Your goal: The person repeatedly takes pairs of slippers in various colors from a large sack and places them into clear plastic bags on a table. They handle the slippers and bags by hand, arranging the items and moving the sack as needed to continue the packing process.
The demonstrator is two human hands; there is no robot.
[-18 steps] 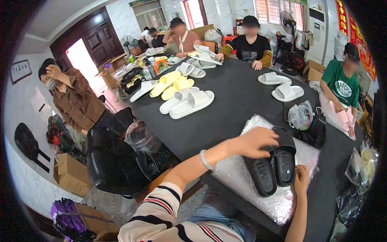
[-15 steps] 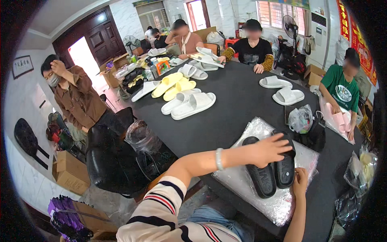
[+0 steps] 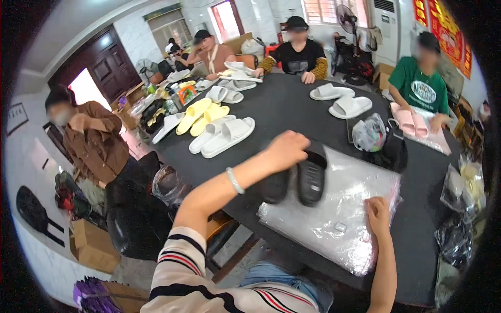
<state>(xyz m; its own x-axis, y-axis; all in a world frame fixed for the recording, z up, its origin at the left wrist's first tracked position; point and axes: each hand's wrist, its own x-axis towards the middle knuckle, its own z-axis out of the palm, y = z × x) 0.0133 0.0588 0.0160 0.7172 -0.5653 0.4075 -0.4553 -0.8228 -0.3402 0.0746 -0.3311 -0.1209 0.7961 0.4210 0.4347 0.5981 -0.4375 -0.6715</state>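
My left hand (image 3: 286, 150) is closed on the upper ends of a pair of black slide sandals (image 3: 311, 180). The pair is partly blurred and lies over the left part of a stack of clear plastic bags (image 3: 334, 203) on the dark table. One slide is half hidden under my wrist. On the right side of the stack rests my right hand (image 3: 378, 213), fingers curled and pressed together against the plastic. What they pinch, if anything, is too small to make out. A small pale packet (image 3: 340, 227) shows on the bags.
Grey slides (image 3: 229, 136) and yellow slides (image 3: 201, 116) stand ahead to the left, white slides (image 3: 349, 107) farther right. A tied plastic bag (image 3: 369, 132) sits beyond the stack. At right a co-worker in green handles pink slides (image 3: 409, 122). A black chair (image 3: 133, 208) is at left.
My left hand has closed and moved left and away from me, with the black slides shifting along. The middle of the bag stack is uncovered. My right hand stays by the stack's right side.
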